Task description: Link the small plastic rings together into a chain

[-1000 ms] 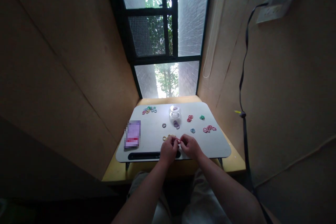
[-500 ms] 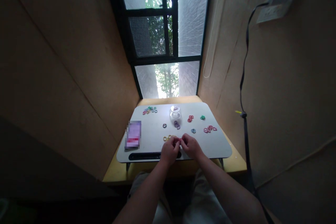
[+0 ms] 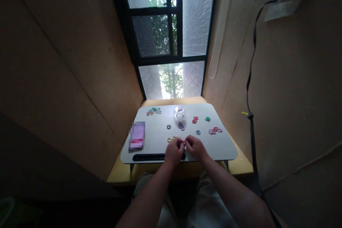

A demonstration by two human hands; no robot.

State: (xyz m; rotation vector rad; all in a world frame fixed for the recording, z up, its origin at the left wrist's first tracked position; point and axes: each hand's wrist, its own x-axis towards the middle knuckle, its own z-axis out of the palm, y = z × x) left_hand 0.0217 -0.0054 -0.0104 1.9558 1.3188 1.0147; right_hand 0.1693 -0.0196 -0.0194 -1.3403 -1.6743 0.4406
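Note:
My left hand (image 3: 174, 150) and my right hand (image 3: 196, 148) meet over the front of a white lap table (image 3: 155, 135). Fingertips of both are pinched on a small pinkish-red hair tie (image 3: 184, 143), mostly hidden by the fingers. Just beyond my left hand lie several yellow hair ties (image 3: 171, 139), partly covered by it. Purple hair ties (image 3: 181, 126) rest in front of a clear round jar (image 3: 180, 115), with a dark one (image 3: 169, 127) to their left. Right of my hands are blue (image 3: 198, 132), pink (image 3: 215, 130), red (image 3: 195, 119) and green (image 3: 207, 118) groups.
A mixed-colour pile of hair ties (image 3: 154, 111) lies at the table's back left. On the left side rests a phone (image 3: 137, 135) with a blurred screen. A black slot (image 3: 148, 157) runs along the front edge. Walls flank the table; a black cable (image 3: 250, 78) hangs at right.
The camera view has shifted slightly. Both hands stay together with the pinkish-red hair tie between their fingertips; the things on the table lie as before.

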